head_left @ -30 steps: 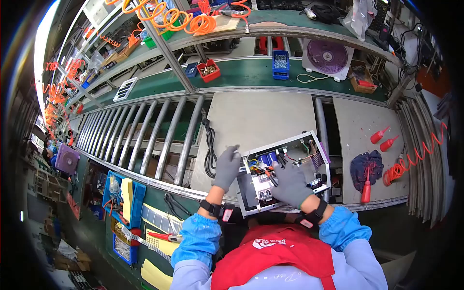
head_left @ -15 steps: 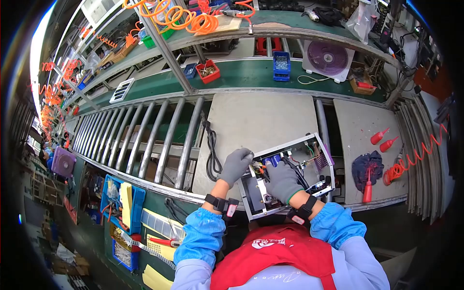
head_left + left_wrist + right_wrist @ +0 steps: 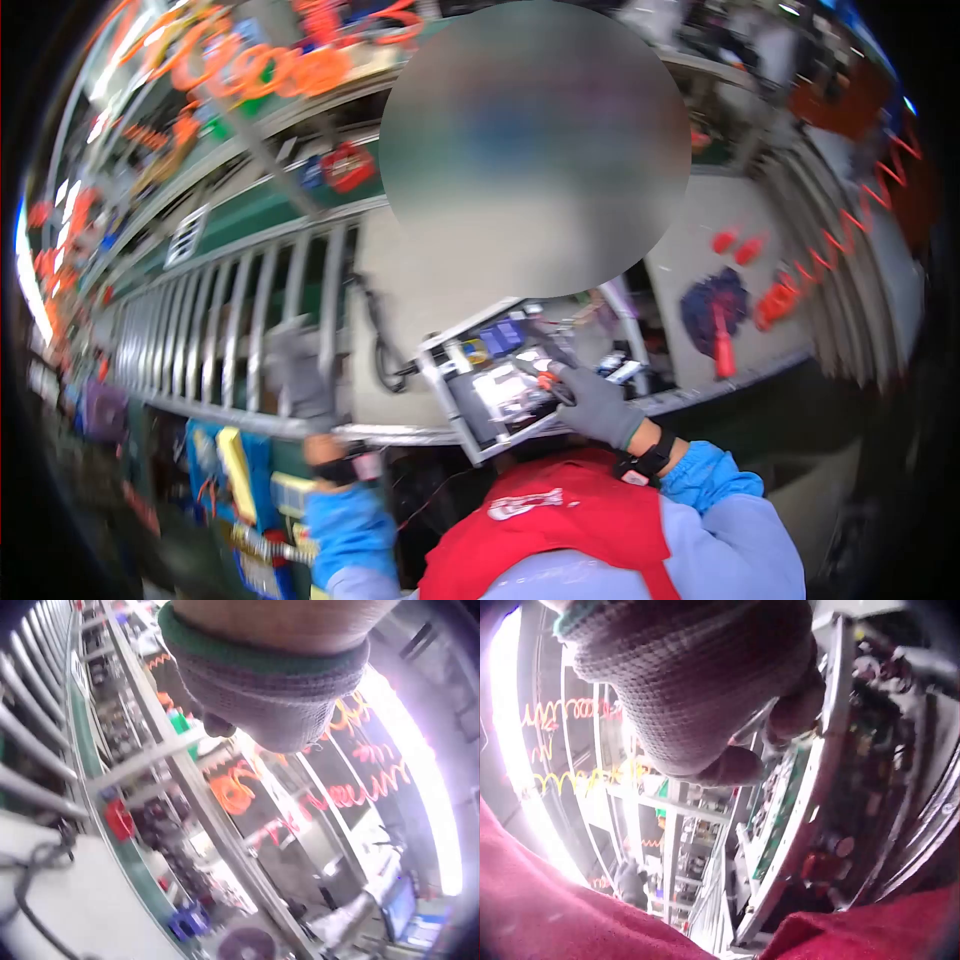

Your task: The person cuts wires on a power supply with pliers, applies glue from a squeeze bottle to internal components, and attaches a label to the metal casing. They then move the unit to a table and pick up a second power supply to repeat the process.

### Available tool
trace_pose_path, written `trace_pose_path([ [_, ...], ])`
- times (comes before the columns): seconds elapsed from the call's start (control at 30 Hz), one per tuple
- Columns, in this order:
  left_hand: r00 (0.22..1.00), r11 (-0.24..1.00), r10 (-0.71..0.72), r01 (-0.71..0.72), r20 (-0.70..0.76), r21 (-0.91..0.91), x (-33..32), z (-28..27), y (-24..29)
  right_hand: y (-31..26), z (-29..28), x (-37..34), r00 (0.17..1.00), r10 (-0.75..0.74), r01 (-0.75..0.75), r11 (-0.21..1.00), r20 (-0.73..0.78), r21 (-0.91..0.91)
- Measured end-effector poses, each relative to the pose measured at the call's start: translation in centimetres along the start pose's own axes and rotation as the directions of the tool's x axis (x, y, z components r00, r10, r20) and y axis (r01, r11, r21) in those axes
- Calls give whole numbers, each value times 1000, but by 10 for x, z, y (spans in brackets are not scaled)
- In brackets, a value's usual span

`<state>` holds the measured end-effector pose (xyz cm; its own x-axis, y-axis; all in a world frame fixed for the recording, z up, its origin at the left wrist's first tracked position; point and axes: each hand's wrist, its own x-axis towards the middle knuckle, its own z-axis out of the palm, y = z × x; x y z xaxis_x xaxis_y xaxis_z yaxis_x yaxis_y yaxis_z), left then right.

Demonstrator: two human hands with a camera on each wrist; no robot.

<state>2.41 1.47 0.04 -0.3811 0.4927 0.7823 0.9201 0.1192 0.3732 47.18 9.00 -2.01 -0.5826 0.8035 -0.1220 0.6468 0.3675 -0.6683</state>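
An open metal chassis point(image 3: 455, 405) with a blue component point(image 3: 503, 337), wires and boards inside lies on the bench before me. Over its right front part, my grey-gloved right hand point(image 3: 600, 405) grips a pair of pliers point(image 3: 548, 382) with orange-and-black handles; their tips are hidden among the parts. In the right wrist view this glove point(image 3: 690, 690) is bent beside the chassis wall point(image 3: 817, 780). Well left of the chassis, my gloved left hand point(image 3: 303, 370) is blurred over the rollers, with nothing visible in it. Its glove point(image 3: 262, 697) fills the top of the left wrist view.
A black power cord point(image 3: 378, 335) lies left of the chassis. Metal rollers point(image 3: 225, 330) run off to the left. At the right are red bottles point(image 3: 723, 345) and a dark cloth point(image 3: 705, 308). A blue bin point(image 3: 262, 470) stands front left. A blurred disc covers the upper middle.
My left hand has left the chassis edge and swung left over the rollers. The right hand has stayed at the chassis, with the orange-handled pliers now showing. The head view has shifted.
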Motion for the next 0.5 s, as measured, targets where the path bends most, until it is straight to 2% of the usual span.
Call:
trace_pose_path([
  [0.03,993,990,-99,92,68,108,3,-10,-46,26,0,-15,997,-26,31,997,-70,69],
  [0.07,958,952,-221,172,181,251,-2,-20,-99,41,-4,-31,984,35,-22,997,-172,73],
  [0.1,896,897,-329,197,299,397,-15,-30,-150,54,-11,-45,959,86,-67,995,-271,80],
  [0.13,832,851,-383,149,402,503,-32,-38,-192,72,-18,-57,913,168,-115,980,-371,159],
  [0.17,796,838,-359,45,488,544,-49,-41,-222,80,-34,-68,846,342,-242,930,-410,278],
  [0.2,779,836,-236,-141,580,530,-67,-42,-246,108,-39,-79,754,475,-377,879,-454,294],
  [0.23,748,716,138,-528,650,456,-90,-36,-272,147,-40,-94,653,589,-498,808,-476,316],
  [0.27,608,924,-379,208,698,320,-87,-27,-179,183,-43,-106,538,710,-545,705,-455,455],
  [0.3,293,482,-786,842,545,243,-73,-19,-58,217,-53,-115,425,808,-566,590,-409,577],
  [0.33,554,723,-592,686,585,83,-104,-1,-63,243,-65,-125,371,836,-593,548,-404,590],
  [0.37,755,890,-336,449,563,-72,-135,16,-68,268,-78,-133,322,860,-618,508,-395,600],
  [0.43,752,941,-275,339,600,6,-121,27,10,319,-101,-141,292,879,-687,467,-377,557],
  [0.5,676,918,-251,393,693,-51,-110,41,46,366,-124,-138,287,891,-825,416,-351,383],
])
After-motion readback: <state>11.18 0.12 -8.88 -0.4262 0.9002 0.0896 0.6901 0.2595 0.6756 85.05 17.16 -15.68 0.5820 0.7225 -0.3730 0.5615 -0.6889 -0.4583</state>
